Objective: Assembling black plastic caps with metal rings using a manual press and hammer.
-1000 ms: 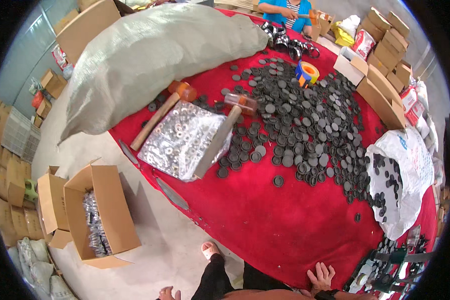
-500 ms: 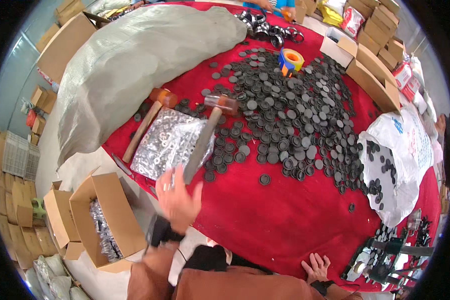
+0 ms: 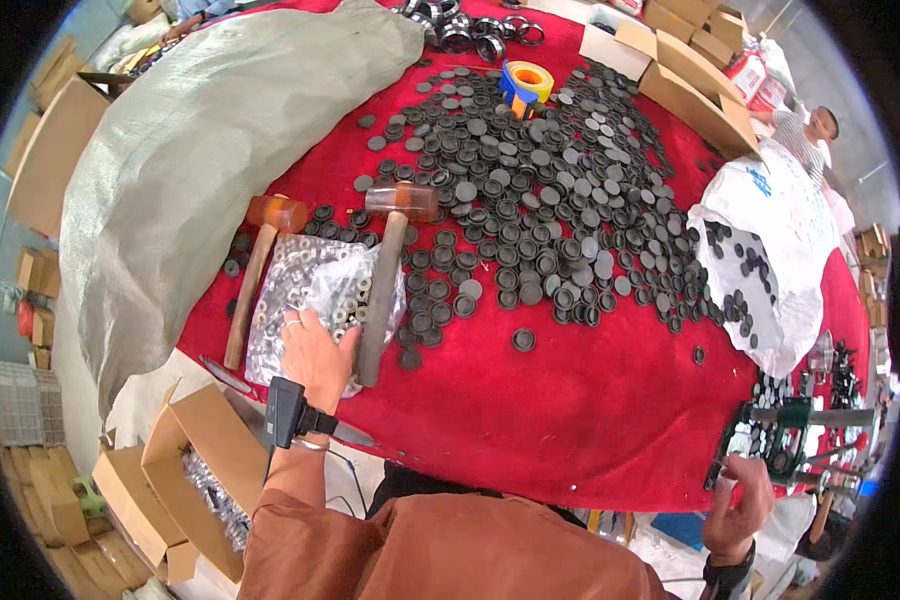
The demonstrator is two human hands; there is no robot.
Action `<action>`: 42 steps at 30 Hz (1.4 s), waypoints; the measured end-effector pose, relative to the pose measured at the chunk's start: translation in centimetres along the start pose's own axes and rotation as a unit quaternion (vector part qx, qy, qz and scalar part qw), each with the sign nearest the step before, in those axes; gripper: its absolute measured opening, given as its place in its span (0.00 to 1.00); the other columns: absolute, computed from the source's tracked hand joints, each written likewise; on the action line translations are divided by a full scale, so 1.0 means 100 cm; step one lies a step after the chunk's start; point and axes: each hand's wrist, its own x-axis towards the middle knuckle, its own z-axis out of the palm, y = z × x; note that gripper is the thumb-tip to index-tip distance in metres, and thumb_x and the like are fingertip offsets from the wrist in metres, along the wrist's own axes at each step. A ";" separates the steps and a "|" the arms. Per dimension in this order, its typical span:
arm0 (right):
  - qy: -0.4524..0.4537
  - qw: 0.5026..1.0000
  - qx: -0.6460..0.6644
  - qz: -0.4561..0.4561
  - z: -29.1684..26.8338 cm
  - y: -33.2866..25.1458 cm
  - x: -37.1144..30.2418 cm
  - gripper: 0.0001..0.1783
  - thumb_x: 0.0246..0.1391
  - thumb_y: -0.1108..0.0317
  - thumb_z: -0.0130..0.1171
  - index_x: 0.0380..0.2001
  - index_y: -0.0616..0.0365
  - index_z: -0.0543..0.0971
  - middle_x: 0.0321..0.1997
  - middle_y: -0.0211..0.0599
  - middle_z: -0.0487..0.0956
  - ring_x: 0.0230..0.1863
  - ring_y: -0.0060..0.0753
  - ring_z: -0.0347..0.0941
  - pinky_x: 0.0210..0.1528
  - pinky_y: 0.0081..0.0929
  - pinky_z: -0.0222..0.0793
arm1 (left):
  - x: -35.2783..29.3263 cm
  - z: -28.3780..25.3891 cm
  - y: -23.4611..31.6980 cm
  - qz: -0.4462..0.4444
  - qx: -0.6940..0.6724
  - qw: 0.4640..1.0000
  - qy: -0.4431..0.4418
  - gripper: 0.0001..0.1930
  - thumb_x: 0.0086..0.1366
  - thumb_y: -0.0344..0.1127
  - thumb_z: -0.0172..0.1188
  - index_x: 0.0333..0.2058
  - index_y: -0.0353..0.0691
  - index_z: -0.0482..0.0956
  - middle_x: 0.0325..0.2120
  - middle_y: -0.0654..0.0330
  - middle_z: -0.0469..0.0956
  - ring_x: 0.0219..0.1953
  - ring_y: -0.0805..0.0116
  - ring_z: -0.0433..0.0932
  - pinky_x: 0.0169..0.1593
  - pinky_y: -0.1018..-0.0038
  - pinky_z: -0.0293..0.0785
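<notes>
My left hand rests on a clear plastic bag of small metal ring-shaped parts, its thumb apart and its fingertips partly hidden among the parts. A mallet with a wooden handle and amber head lies along the bag's right side. Another mallet with an orange-brown head lies on its left. My right hand is off the table's front edge at the lower right, fingers loosely bent and apart, with nothing visible in them. Close beyond it stands a dark green hand press.
Many black round caps cover the middle of the red cloth. Among them stands a blue and yellow tape roll. A grey woven sheet lies left, a white sack right. A carton sits below left.
My left hand has moved forward from the near end of the mallet handle onto the bag. My right hand has lifted off the cloth and moved right, beside the press. The view has shifted.
</notes>
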 end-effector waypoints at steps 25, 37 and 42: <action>-0.200 0.853 0.393 0.281 0.230 -0.144 0.075 0.17 0.42 0.61 0.65 0.30 0.63 0.74 0.28 0.43 0.76 0.33 0.37 0.73 0.37 0.33 0.69 | 0.038 0.024 -0.038 0.112 0.047 0.987 -0.105 0.19 0.58 0.52 0.59 0.27 0.40 0.75 0.24 0.50 0.79 0.27 0.49 0.80 0.30 0.58 0.75; 0.158 0.698 0.444 0.540 0.159 0.055 -0.070 0.10 0.44 0.75 0.62 0.24 0.55 0.70 0.14 0.26 0.68 0.10 0.22 0.61 0.11 0.24 0.56 | 0.049 0.020 -0.034 0.128 0.079 0.982 -0.112 0.10 0.58 0.37 0.57 0.30 0.35 0.74 0.28 0.45 0.79 0.32 0.45 0.79 0.36 0.54 0.74; 0.190 0.674 0.469 0.538 0.181 0.118 -0.061 0.10 0.49 0.69 0.60 0.24 0.50 0.67 0.14 0.24 0.65 0.10 0.20 0.60 0.11 0.21 0.53 | 0.035 -0.014 -0.003 0.092 -0.095 0.989 -0.060 0.07 0.57 0.34 0.59 0.26 0.37 0.74 0.27 0.49 0.79 0.28 0.48 0.79 0.32 0.59 0.74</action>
